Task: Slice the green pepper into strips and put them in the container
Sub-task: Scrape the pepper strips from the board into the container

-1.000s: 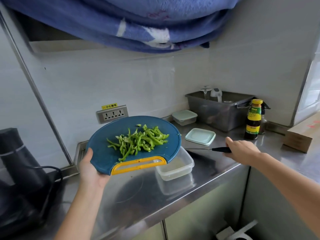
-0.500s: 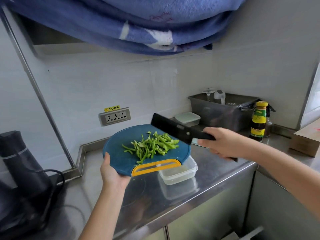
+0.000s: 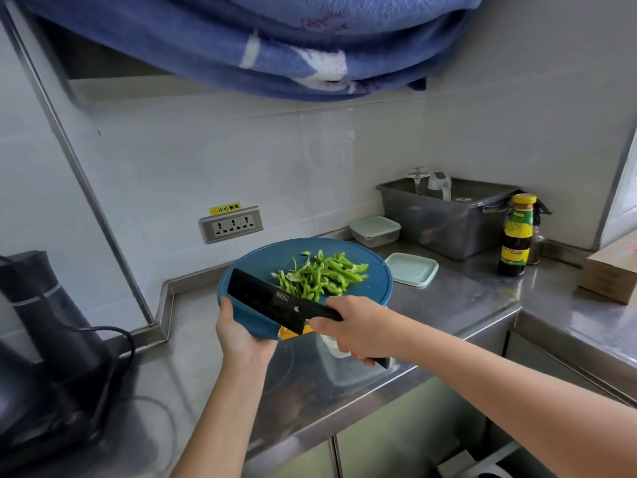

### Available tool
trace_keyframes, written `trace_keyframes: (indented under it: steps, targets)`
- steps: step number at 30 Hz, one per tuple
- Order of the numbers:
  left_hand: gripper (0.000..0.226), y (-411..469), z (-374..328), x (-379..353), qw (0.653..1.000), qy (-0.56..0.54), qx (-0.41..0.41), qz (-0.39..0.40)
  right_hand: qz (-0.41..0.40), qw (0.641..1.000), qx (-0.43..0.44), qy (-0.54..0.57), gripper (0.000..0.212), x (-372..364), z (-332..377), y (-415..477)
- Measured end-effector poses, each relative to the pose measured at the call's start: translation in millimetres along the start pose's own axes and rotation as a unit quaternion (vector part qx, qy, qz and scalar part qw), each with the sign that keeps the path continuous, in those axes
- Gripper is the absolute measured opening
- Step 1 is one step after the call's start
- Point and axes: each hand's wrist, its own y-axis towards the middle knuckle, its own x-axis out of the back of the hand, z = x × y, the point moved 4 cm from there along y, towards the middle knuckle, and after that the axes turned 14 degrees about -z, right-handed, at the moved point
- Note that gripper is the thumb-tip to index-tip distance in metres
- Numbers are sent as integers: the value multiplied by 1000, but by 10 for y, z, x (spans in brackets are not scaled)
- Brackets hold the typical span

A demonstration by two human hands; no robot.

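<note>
A pile of green pepper strips (image 3: 320, 276) lies on a round blue cutting board (image 3: 262, 260) with a yellow handle. My left hand (image 3: 241, 336) holds the board by its near left edge, lifted above the steel counter. My right hand (image 3: 358, 329) grips a black cleaver (image 3: 269, 301), whose blade lies across the board's near side, just left of the strips. The clear plastic container (image 3: 332, 348) sits on the counter under the board and my right hand, mostly hidden. Its pale green lid (image 3: 412, 269) lies to the right of the board.
A closed small container (image 3: 375, 230) and a grey bin (image 3: 448, 219) stand at the back. A sauce bottle (image 3: 516, 236) and a cardboard box (image 3: 610, 274) are at the right. A black appliance with a cord (image 3: 44, 326) occupies the left. A blue cloth (image 3: 275, 39) hangs overhead.
My right hand picked the cleaver up from the counter and brought it left over the board, down to the strips. The board stayed lifted over the container.
</note>
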Motion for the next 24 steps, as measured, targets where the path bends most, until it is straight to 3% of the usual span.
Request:
trace_keyframes:
  steps: [6,24]
  targets:
    - [40,61,-103,116,1000,-9,2,10,-7,999,0,-51,30,-47,28,30]
    - [41,214,-275,528,998,62,4,-18,-32,996,-69,-39,32,-205,-335,-127]
